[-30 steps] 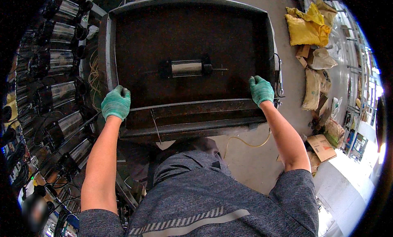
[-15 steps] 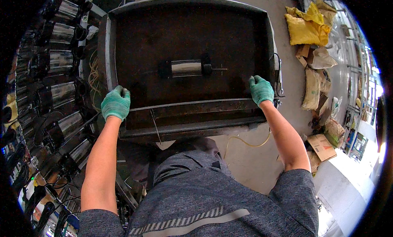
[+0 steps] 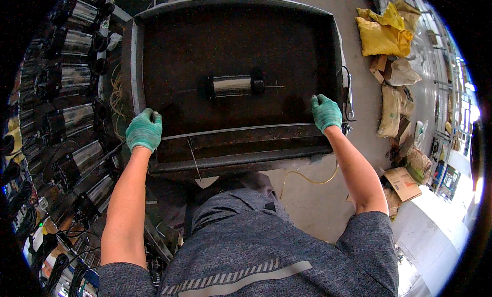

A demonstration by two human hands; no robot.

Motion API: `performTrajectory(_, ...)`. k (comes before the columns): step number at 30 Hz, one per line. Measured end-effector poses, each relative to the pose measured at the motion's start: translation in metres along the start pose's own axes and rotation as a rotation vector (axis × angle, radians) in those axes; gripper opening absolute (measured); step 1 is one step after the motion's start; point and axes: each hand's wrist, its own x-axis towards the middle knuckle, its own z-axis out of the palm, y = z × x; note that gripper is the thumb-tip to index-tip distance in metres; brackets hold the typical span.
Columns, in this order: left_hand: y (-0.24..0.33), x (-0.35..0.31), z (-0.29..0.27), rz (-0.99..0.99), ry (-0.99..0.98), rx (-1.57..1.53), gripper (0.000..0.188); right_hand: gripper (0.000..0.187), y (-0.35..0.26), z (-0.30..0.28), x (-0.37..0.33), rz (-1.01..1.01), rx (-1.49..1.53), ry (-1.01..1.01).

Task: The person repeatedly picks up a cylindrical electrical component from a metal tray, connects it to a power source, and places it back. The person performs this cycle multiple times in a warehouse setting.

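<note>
Dark metal tray (image 3: 154, 56) holding a shiny cylinder (image 3: 233, 85) at centre, left hand (image 3: 144, 130) gripping its near-left rim, right hand (image 3: 325, 112) gripping its near-right rim.

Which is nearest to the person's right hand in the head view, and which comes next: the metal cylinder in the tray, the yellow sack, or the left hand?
From the right hand:
1. Metal cylinder, just to its left, in the middle of the tray.
2. Yellow sack, up and to the right on the floor.
3. Left hand, across at the tray's other corner.

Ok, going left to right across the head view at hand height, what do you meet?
Row of metal cylinders → left hand → dark metal tray → cylinder part in it → right hand → brown sacks.
</note>
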Motion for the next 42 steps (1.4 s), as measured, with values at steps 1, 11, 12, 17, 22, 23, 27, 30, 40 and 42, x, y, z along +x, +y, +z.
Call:
performTrajectory(1,0.000,0.000,0.000,-0.002,-0.002,0.002,0.033,0.042,0.000,0.000,0.000,-0.002,0.002,0.007)
performTrajectory(11,-0.002,0.002,0.002,-0.013,-0.020,0.020,0.034,0.041,-0.001,-0.001,0.000,0.016,0.006,-0.022)
performTrajectory(12,-0.002,0.002,0.001,-0.017,-0.028,0.022,0.033,0.041,-0.001,0.000,0.001,0.019,0.006,-0.023)
performTrajectory(17,-0.002,0.001,0.002,-0.010,-0.008,0.016,0.033,0.041,-0.002,-0.001,0.000,0.015,-0.007,-0.018)
performTrajectory(22,0.001,0.000,0.001,-0.003,0.000,0.015,0.033,0.042,0.000,-0.001,0.000,0.005,0.000,-0.015)
performTrajectory(23,0.001,0.000,0.001,-0.004,0.006,0.013,0.033,0.042,0.000,-0.001,-0.001,0.006,0.001,-0.018)
performTrajectory(27,0.000,0.000,0.003,-0.005,0.011,0.013,0.033,0.043,0.000,-0.001,-0.003,0.008,0.029,0.011)
performTrajectory(30,0.000,-0.001,0.005,-0.001,0.038,0.012,0.032,0.043,-0.002,-0.002,-0.001,0.014,0.030,-0.008)
performTrajectory(40,0.004,-0.009,0.006,0.102,0.258,-0.058,0.019,0.043,0.002,-0.003,-0.003,0.015,0.086,-0.006)
performTrajectory(42,-0.013,-0.001,0.020,0.210,0.324,0.040,0.020,0.042,-0.004,-0.013,-0.007,0.030,0.096,-0.024)
